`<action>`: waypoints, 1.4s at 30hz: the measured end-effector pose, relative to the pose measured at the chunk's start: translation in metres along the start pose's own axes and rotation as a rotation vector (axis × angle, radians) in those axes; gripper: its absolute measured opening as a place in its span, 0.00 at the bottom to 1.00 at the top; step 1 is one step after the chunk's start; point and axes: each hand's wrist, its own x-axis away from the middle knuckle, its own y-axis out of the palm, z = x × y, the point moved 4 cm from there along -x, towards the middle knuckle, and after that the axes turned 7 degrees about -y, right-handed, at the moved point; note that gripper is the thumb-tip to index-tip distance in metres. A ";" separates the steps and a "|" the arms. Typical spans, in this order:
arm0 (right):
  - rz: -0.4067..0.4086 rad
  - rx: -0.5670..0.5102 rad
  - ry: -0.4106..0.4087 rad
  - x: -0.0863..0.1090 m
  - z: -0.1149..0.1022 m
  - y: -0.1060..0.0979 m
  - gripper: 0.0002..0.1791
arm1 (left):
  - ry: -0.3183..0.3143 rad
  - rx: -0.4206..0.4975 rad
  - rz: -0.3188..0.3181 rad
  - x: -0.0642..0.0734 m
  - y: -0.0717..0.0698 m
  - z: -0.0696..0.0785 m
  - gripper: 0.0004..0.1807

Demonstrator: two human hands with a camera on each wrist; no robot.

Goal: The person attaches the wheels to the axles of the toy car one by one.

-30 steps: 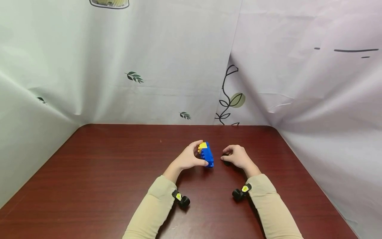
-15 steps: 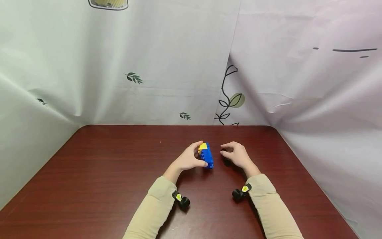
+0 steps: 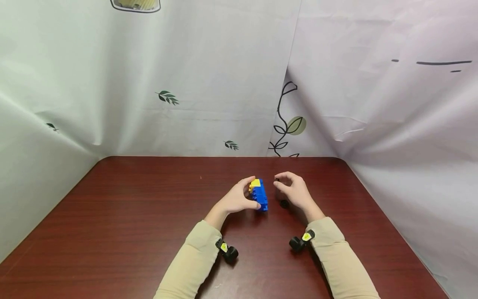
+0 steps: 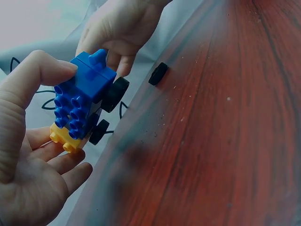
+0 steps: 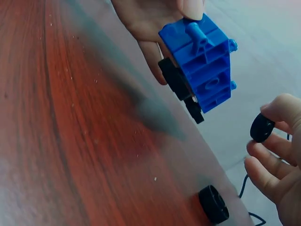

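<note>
My left hand (image 3: 236,198) grips a toy car (image 3: 260,197) of blue and yellow building blocks, thumb at one end and fingers at the other. Rows of round studs (image 4: 75,113) face the left wrist camera. Two black wheels (image 5: 174,79) sit along one side of the car; on its opposite side two bare blue pegs (image 5: 233,45) stick out. To the right of the car, my right hand (image 3: 296,192) pinches a loose black wheel (image 5: 262,128) between thumb and fingers, apart from the car. Another black wheel (image 3: 284,204) rests on the table below that hand.
The reddish-brown wooden table (image 3: 130,216) extends on both sides of the arms. A pale printed cloth (image 3: 209,83) hangs behind the table and along its sides. Each beige sleeve carries a small black wrist camera (image 3: 228,251).
My right hand has risen from the table and moved slightly away and left with one wheel, uncovering the other wheel below. The left hand and the toy car have hardly moved.
</note>
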 end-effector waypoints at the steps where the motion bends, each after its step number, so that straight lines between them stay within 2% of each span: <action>1: -0.001 -0.020 -0.003 0.000 -0.001 0.000 0.19 | 0.001 -0.002 0.000 0.001 0.000 0.001 0.51; 6: 0.002 -0.090 -0.005 0.000 -0.008 -0.001 0.19 | 0.002 -0.016 -0.011 0.001 0.001 0.002 0.51; 13: 0.025 -0.103 -0.018 0.010 -0.046 -0.006 0.17 | 0.004 -0.021 -0.011 0.002 0.001 0.003 0.50; 17: 0.048 -0.119 -0.015 0.011 -0.051 -0.007 0.16 | 0.007 -0.017 -0.013 0.002 0.002 0.006 0.50; 19: 0.055 -0.137 -0.010 0.011 -0.051 -0.007 0.17 | 0.007 -0.015 -0.015 0.002 0.002 0.006 0.50; 26: 0.090 -0.194 0.005 0.002 -0.017 -0.001 0.19 | 0.010 -0.027 0.043 -0.020 0.006 -0.025 0.53; 42: 0.107 -0.204 -0.048 0.002 -0.021 0.007 0.15 | 0.034 -0.041 0.044 -0.019 0.009 -0.020 0.52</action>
